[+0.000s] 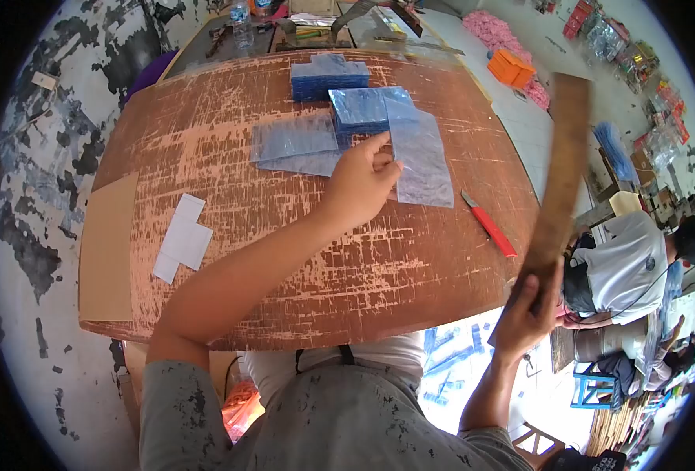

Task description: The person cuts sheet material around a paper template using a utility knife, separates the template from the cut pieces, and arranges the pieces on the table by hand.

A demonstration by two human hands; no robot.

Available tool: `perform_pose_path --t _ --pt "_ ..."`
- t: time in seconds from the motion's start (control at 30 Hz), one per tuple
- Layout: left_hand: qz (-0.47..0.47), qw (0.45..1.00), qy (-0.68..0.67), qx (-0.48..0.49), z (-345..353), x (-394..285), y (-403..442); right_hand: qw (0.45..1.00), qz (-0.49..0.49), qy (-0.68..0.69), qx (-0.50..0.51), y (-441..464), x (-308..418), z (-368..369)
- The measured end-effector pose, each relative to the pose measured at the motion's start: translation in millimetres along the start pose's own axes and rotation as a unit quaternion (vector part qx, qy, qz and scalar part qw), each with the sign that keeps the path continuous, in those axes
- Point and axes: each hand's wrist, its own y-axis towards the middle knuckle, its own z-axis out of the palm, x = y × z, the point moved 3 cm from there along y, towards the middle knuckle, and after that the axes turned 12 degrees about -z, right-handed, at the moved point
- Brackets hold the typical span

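My left hand [365, 177] is closed on the edge of a clear plastic sheet [424, 161], which hangs over the worn brown table. Just behind it sits a stack of blue-tinted plastic sheets [361, 114], with a second blue stack [329, 81] farther back. More loose clear sheets [294, 141] lie to the left of the hand. Off the table's right edge, my right hand [529, 310] grips the lower end of a long flat wooden strip [563, 173], held upright and slightly blurred. A red utility knife [490, 226] rests on the table between the two hands.
White folded paper [182, 238] and a cardboard sheet [108, 251] lie on the left of the table [308, 290]. Bottles [241, 20] and tools stand on a surface beyond. A co-worker in a white shirt [622, 263] sits at right, near a blue stool [591, 386].
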Motion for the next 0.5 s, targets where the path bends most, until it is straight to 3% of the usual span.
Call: perform_pose_path --t 0.03,0.07,0.13,0.2,0.27,0.3,0.37,0.43,0.5 --pt "0.001 1.000 0.000 0.000 -1.3 -2.2 -1.5 0.998 -0.055 -0.026 0.024 1.1 4.0 4.5" --pt "-0.004 1.000 -0.008 0.029 -0.3 -4.1 -4.6 0.989 0.002 -0.008 0.147 -4.4 0.6 10.0" --pt "-0.009 0.998 -0.013 0.062 -2.8 -8.7 -14.3 0.976 -0.014 -0.026 0.218 1.1 13.1 17.1" --pt "-0.012 0.995 0.095 0.006 -20.4 -7.3 -28.7 0.977 -0.027 -0.022 0.211 0.4 6.9 19.4" --pt "-0.010 0.993 0.120 -0.001 -48.5 2.0 -44.2 0.993 0.041 0.005 0.111 -1.1 1.8 11.1" --pt "-0.008 0.990 0.144 -0.007 -63.2 7.0 -53.4 0.993 0.042 0.006 0.112 -4.3 -3.2 10.6" --pt "-0.102 0.985 0.138 0.017 -87.4 -0.5 -84.5 0.997 0.049 0.016 0.063 -10.5 -16.6 7.8" --pt "-0.159 0.977 0.142 0.012 -108.9 11.7 -116.6 0.995 0.031 0.037 0.085 -7.1 -17.6 3.9" --pt "-0.151 0.977 0.151 -0.007 -126.1 39.3 -150.6 0.974 0.072 0.102 0.190 -14.6 -25.3 8.2"
